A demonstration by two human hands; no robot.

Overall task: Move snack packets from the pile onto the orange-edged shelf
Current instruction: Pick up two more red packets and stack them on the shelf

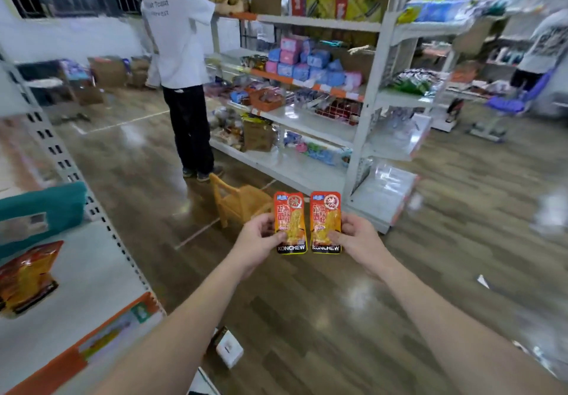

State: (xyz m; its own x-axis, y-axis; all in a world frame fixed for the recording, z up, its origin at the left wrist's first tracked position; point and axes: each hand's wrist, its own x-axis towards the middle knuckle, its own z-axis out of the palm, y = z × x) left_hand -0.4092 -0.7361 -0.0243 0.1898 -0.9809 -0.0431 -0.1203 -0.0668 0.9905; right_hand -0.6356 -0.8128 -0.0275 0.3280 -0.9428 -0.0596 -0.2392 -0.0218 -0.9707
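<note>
Both hands are held out in front over the wooden floor (pixel 307 318), each pinching one snack packet. The left hand (pixel 261 239) grips the left packet (pixel 290 221) by its lower edge, thumb across the front and fingers curled behind. The right hand (pixel 358 238) holds the right packet (pixel 325 219) the same way. The two orange packets stand upright, side by side and just apart, fronts facing the camera.

The orange-edged shelf (pixel 61 367) lies well to the left of the hands and nearer the person; a red-and-orange bag (pixel 27 275) rests on its white surface. Just beyond the hands stands a small wooden chair (pixel 236 201). Farther off, a person in a white shirt (pixel 178 32) faces a stocked shelving unit (pixel 365 112). Below the left forearm a small white box (pixel 229 348) lies on the floor.
</note>
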